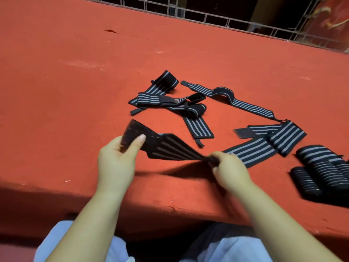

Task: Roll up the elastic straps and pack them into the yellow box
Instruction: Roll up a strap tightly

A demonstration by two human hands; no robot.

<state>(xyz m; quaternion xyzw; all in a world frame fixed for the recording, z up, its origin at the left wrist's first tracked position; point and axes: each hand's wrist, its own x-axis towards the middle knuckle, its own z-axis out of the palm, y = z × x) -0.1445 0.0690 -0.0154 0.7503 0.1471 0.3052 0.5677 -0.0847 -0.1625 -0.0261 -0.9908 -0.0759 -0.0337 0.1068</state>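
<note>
My left hand [115,157] pinches the velcro end of the striped elastic strap [170,146] near the table's [56,91] front edge; my right hand [227,167] grips its bunched middle. I'd judge rolling tight from that velcro end works best. No yellow box in view.

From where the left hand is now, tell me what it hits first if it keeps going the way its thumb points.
Probably the tangled pile of straps, up and right of the left hand; depth is unclear.
</note>
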